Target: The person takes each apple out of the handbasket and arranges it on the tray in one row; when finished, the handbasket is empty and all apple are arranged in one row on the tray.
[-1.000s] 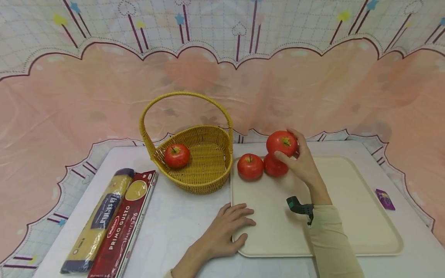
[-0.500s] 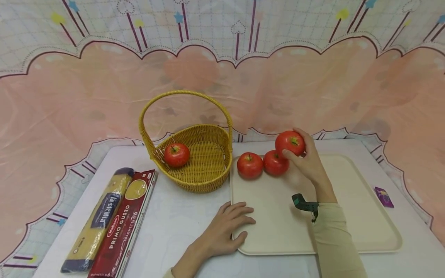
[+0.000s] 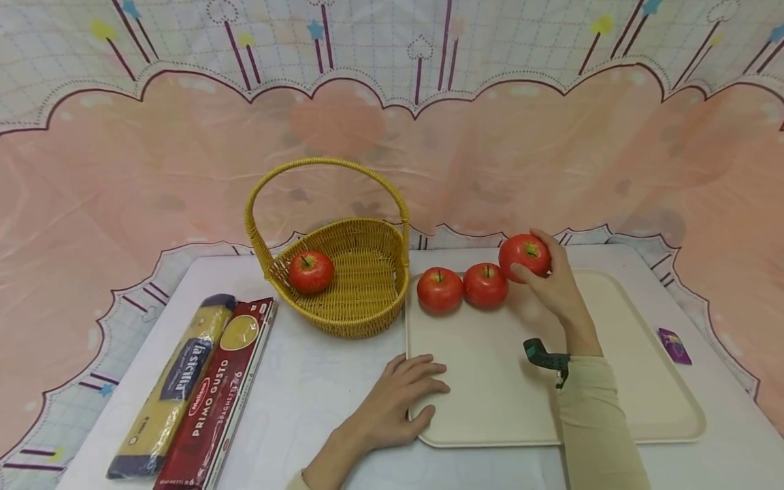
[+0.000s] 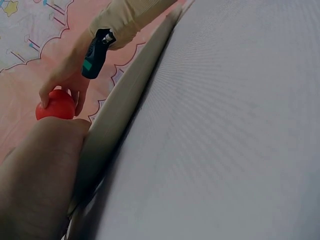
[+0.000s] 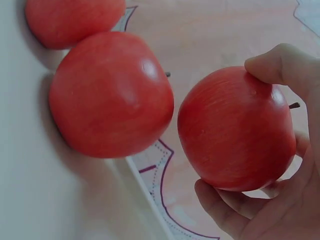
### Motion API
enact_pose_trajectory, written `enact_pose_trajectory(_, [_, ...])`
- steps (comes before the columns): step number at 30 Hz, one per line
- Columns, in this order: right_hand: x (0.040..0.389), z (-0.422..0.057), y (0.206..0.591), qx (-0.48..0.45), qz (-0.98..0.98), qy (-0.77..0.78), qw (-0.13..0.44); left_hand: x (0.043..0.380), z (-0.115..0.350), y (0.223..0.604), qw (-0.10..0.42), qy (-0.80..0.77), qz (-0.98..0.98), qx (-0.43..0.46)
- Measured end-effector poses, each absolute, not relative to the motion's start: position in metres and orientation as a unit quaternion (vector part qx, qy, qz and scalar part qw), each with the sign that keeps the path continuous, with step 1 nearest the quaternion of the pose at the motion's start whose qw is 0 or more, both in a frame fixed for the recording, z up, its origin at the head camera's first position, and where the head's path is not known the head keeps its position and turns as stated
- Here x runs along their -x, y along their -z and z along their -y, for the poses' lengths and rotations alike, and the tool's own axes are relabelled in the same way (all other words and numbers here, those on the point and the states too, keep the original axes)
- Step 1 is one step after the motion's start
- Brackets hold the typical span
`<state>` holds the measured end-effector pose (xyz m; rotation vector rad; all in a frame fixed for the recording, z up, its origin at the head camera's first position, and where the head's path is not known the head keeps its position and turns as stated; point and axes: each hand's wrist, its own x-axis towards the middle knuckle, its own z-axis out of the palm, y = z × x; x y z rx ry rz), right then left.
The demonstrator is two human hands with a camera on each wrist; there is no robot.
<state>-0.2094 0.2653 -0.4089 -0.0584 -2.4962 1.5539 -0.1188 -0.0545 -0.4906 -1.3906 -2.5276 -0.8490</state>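
Note:
A red apple (image 3: 522, 254) is held by my right hand (image 3: 559, 286), thumb on one side and fingers round the other. It hangs above the back of the beige tray (image 3: 478, 381); the right wrist view shows a gap between this apple (image 5: 235, 130) and its neighbour (image 5: 112, 95). Two more apples sit side by side on the tray, one in the middle (image 3: 486, 286) and one at the left corner (image 3: 439, 291). My left hand (image 3: 401, 401) rests over the tray's left edge, fingers spread and holding nothing.
Left of the tray stands a yellow wicker basket (image 3: 361, 320) with a tall handle and one apple (image 3: 311, 272) inside. Two spaghetti packs, one yellow and blue (image 3: 177, 381), one red (image 3: 211, 401), lie at the left. A small purple packet (image 3: 674, 346) lies beyond the tray's right edge.
My right hand has moved rightward with the apple, from above the middle apple to its right, uncovering that apple. My left hand has stayed in place.

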Motion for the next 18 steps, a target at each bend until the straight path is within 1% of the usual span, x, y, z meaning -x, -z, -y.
enact_pose_trajectory(5, [0.207,-0.272,0.411,0.050,0.850,-0.517,0.086,0.119,0.055,0.491,0.071,0.277,0.839,0.463])
enact_pose_trajectory(18, [0.209,-0.282,0.424,0.104,0.865,-0.487,0.057,0.120,0.055,0.492,0.054,0.283,0.842,0.457])
